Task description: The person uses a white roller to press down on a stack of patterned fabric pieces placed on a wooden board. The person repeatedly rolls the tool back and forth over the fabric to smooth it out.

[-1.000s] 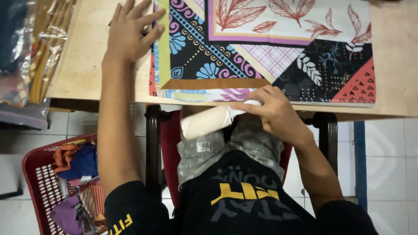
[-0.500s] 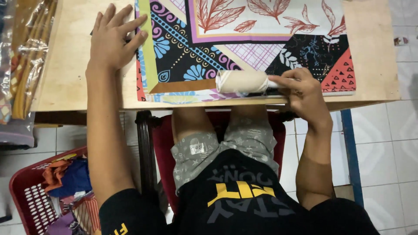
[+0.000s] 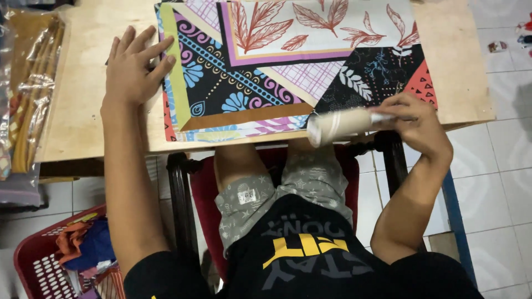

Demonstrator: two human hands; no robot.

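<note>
Left hand stays flat, fingers spread, pinning the patterned cloth's left edge to the table. Right hand, closed around the roll, has carried it rightward along the cloth's near edge; roll now lies at the table edge.

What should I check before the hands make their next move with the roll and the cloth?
1. Left hand flat on the cloth's left edge: ok.
2. Right hand gripping the roll: ok.
3. Roll over the near edge of the cloth, lying roughly along it: ok.
4. Cloth lying flat on the table: ok, no big folds visible.
5. Roll touching the cloth or held just above it: cannot tell.
6. Bag at the table's left apart from the cloth: ok.
</note>
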